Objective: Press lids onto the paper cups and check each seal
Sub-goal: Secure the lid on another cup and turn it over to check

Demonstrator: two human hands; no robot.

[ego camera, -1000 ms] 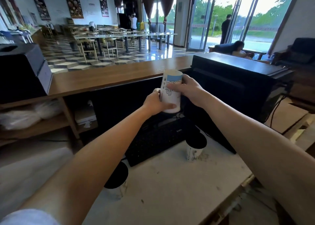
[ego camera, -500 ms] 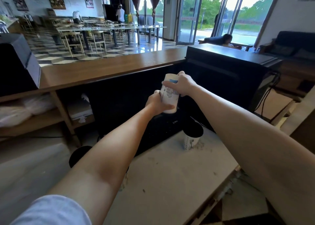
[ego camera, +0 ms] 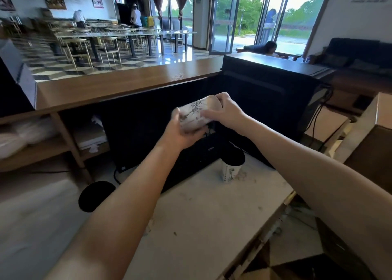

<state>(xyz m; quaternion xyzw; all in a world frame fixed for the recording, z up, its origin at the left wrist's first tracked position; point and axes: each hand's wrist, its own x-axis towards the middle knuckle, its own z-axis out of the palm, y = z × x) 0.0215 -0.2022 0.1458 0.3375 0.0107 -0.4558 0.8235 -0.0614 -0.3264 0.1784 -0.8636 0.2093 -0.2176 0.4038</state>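
Cup (ego camera: 195,115) lies tilted between left hand (ego camera: 180,132), right hand (ego camera: 226,112).

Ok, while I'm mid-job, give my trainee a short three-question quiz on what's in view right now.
1. True or false: the held cup stands upright on the counter.
2. Which hands grip it? A) left only B) right only C) both
3. Fill in: the standing cup beside the keyboard wears a ____ lid.

Key:
1. False: it is tipped over in the air.
2. C: the left hand and the right hand.
3. Black.
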